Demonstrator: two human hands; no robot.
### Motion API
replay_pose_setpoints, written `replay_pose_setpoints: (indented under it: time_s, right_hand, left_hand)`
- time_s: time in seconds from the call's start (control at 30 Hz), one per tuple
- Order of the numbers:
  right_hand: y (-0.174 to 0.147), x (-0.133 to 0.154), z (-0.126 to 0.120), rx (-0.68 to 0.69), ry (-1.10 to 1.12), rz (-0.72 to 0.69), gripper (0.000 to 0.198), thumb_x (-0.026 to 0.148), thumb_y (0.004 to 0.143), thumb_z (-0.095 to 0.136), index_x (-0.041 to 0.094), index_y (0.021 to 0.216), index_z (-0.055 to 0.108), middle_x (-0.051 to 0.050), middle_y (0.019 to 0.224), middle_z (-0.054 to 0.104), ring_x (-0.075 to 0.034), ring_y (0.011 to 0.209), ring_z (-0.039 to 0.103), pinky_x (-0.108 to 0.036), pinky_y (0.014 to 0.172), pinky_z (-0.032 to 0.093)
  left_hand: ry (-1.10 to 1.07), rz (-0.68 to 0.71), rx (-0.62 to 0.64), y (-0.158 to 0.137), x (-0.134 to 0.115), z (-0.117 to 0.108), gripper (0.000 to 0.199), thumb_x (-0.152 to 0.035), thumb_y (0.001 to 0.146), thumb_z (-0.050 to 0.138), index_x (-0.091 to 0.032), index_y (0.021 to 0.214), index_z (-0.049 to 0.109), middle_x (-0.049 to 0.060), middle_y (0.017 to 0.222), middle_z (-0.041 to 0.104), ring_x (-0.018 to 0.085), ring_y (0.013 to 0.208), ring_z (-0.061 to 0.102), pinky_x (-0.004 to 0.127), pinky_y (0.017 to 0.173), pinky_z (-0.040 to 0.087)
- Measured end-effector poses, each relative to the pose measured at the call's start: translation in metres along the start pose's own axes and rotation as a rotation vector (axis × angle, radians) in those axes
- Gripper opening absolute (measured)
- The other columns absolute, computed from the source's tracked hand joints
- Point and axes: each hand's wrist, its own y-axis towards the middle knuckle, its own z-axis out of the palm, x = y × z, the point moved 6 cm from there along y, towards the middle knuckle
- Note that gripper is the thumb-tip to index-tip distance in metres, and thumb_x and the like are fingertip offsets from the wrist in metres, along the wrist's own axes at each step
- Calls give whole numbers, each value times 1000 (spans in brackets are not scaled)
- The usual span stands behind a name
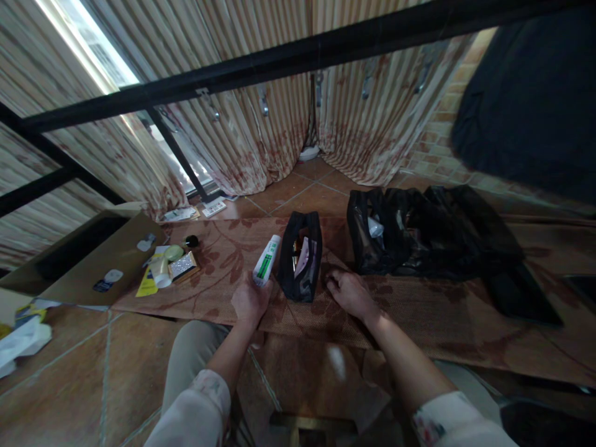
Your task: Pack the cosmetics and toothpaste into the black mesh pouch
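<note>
My left hand [250, 302] is closed around the lower end of a white and green tube [266, 261], which looks like toothpaste and tilts up to the right. Just right of it a small black mesh pouch [300, 288] stands on the cloth-covered bench with its top unzipped. Inside show a pinkish flat item [302, 256] and something gold-coloured. My right hand [350, 292] rests on the cloth at the pouch's right side, slightly apart from it. Its fingers are curled in, and whatever they may hold is hidden.
Several filled black mesh pouches [419, 236] stand in a row to the right. On the left lie a silver-and-gold box [183, 266], a cream tube [161, 272], a round green item [174, 252] and a black round item [191, 241], beside an open cardboard box [102, 261]. A black metal rail [279, 53] crosses ahead.
</note>
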Motion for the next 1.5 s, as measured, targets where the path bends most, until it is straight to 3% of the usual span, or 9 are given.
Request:
replay_pose_setpoints:
  time_s: [1.5]
  right_hand:
    - [-1,3,-2,-5,-13,1,23,26,89,45,22,99,65,-4,97,72,-16,91,65,-22,75,40]
  left_hand:
    - [7,-4,5,0,0,0,46,-57,78,53,-19,104,57,11,85,68,29,83,66,33,66,44]
